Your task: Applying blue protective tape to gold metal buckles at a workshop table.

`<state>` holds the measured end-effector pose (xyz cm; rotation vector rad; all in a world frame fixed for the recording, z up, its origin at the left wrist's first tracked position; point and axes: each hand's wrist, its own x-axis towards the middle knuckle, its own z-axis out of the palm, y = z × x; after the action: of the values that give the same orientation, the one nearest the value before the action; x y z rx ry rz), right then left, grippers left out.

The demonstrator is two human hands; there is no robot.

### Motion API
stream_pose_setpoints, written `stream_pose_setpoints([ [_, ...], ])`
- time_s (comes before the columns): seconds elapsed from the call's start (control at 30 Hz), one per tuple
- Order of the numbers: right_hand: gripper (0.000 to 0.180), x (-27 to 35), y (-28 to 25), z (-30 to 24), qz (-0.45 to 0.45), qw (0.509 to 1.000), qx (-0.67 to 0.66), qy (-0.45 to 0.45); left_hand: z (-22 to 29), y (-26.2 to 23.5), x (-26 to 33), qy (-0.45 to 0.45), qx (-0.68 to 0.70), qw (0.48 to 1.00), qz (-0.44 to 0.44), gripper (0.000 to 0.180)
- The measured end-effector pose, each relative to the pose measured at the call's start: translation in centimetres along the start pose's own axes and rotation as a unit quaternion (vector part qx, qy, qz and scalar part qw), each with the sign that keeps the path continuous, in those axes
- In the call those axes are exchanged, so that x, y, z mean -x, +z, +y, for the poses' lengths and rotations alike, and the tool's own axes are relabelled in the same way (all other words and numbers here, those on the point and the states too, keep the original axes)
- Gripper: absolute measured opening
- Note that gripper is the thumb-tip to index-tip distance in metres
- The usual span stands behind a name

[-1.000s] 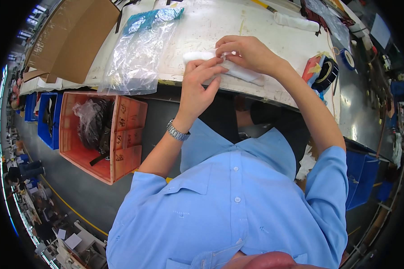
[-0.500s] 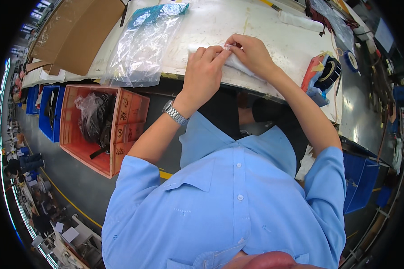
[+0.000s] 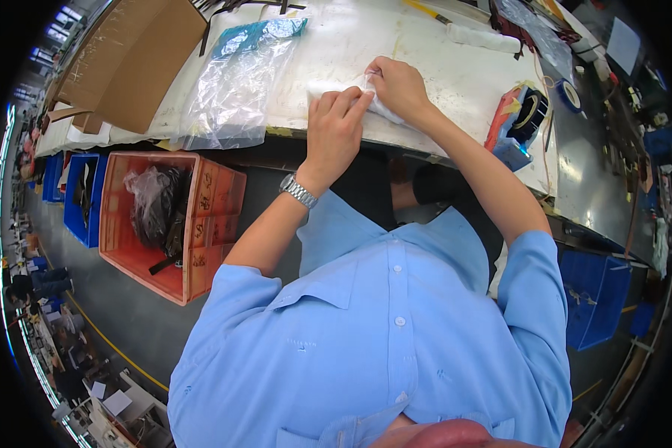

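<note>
At the front edge of the worktable, both hands are on a soft white bundle that looks like rolled thin sheeting or film. My left hand, with a metal watch on its wrist, lies over the bundle's left part with its fingers bent and thumb pressed to it. A thin, whitish edge of the bundle is pinched between the thumb and forefinger of my right hand. The hands cover much of the bundle, so its exact kind cannot be made out.
A clear plastic bag with a teal end lies left of my hands, beside a cardboard box. Tape rolls in a holder stand at the right. A white roll lies farther back. Below the table sits an orange crate.
My right hand has drawn slightly up and left, pulling the pinched edge away from my left fingers. My left hand stays on the bundle. The whole view has shifted a little.
</note>
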<state>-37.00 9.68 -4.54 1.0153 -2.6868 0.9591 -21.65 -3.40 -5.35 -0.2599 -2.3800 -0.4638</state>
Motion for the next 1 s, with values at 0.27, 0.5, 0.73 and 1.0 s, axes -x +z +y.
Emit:
stream_pose_setpoints([
  [0.27, 0.016, 0.3, 2.6, 2.1, 0.05, 0.982, -0.086, -0.163, -0.9, -1.0, -1.0, -0.02, 0.098, 0.995, -0.019, 0.039],
  [0.5, 0.011, 1.4, 0.7, 1.1, 0.094, 0.978, -0.108, -0.153, -3.4, 0.9, -3.4, -0.177, 0.386, 0.903, -0.062, 0.011],
  [0.73, 0.014, 2.2, 0.8, -0.1, 0.108, 0.982, -0.091, -0.129, -2.1, 1.6, -3.4, -0.209, 0.27, 0.939, -0.034, 0.011],
  [1.0, 0.018, 3.1, 0.6, -0.2, 0.111, 0.985, -0.004, -0.133, 0.4, 1.6, -4.1, -0.208, 0.151, 0.966, -0.022, 0.022],
])
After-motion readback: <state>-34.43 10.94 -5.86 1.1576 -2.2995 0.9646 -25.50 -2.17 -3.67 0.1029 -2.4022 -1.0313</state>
